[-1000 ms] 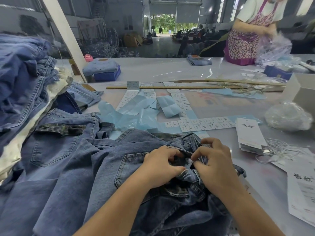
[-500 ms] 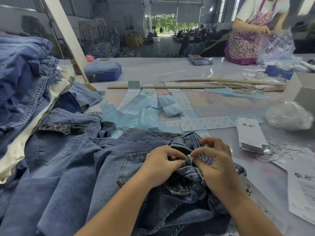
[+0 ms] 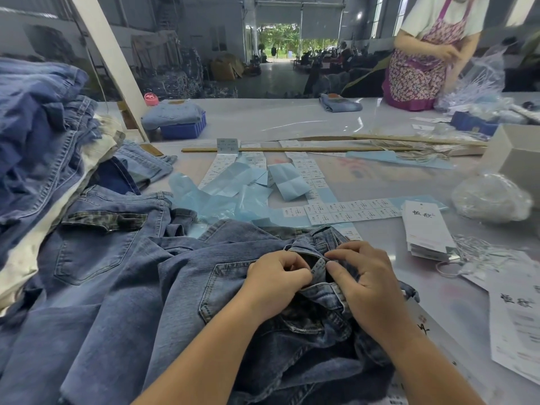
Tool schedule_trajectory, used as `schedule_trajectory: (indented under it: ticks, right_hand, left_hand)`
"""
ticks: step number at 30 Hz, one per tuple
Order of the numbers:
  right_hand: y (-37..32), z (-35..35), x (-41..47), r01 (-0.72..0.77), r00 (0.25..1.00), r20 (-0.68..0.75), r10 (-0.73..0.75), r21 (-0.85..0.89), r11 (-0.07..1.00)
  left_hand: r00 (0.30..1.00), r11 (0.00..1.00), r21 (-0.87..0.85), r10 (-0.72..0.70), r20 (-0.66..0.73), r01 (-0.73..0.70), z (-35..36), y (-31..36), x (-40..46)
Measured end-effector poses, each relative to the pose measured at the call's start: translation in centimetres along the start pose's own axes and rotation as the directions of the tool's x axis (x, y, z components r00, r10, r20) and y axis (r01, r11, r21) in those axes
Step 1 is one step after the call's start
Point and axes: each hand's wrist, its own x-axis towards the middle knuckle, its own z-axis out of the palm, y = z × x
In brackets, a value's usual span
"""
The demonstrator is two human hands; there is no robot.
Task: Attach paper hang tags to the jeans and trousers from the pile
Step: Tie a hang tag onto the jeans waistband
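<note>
A pair of blue jeans (image 3: 181, 276) lies bunched on the table in front of me. My left hand (image 3: 274, 285) and my right hand (image 3: 365, 285) both pinch a belt loop (image 3: 319, 268) at its waistband, thumbs almost touching. A stack of white paper hang tags (image 3: 425, 226) with black script sits to the right, with loose white strings (image 3: 479, 255) beside it. More jeans (image 3: 96, 229) spread to the left, and a tall pile of denim (image 3: 38, 135) rises at the far left. Whether a string is in my fingers is hidden.
Sticker sheets and blue backing paper (image 3: 289, 182) lie mid-table behind a long wooden stick (image 3: 298, 149). A clear plastic bag (image 3: 491, 197) and a grey box (image 3: 517, 156) stand right. A blue crate (image 3: 184, 128) sits far left. A person in a floral apron (image 3: 423, 54) works across the table.
My hands have shifted slightly up the waistband and drawn the belt loop upright between my thumbs. The person opposite has lowered the plastic bag.
</note>
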Motion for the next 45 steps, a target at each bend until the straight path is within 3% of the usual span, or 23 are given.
schedule_trajectory:
  ticks: [7,14,21,40,43,45]
  right_hand:
    - [0.2,-0.2,0.5,-0.024,0.995,0.096,0.025,-0.014,1.0]
    - [0.0,-0.2,1.1,-0.082,0.983,0.161,0.086,-0.03,0.996]
    - [-0.1,-0.3,1.3,-0.118,0.975,0.187,0.122,-0.034,0.992]
    - [0.1,-0.2,1.1,-0.103,0.979,0.172,0.107,-0.03,0.994]
    - [0.0,-0.2,1.1,-0.095,0.98,0.172,0.1,-0.033,0.995]
    - [-0.1,-0.2,1.1,-0.091,0.982,0.165,0.095,-0.031,0.995]
  left_hand:
    - [0.985,0.999,-0.033,-0.006,0.172,0.012,-1.6,0.1,-0.3]
    - [0.991,0.995,-0.05,-0.078,0.11,0.084,-1.0,0.1,0.1]
    - [0.967,0.953,-0.235,-0.141,0.211,0.19,-2.1,0.4,-0.2]
    - [0.981,0.963,-0.221,-0.126,0.148,0.157,-1.6,-0.1,-0.5]
    - [0.988,0.952,-0.268,-0.128,0.089,0.148,-1.7,0.0,-0.4]
    - [0.995,0.976,-0.194,-0.104,0.005,0.103,-1.3,0.1,-0.4]
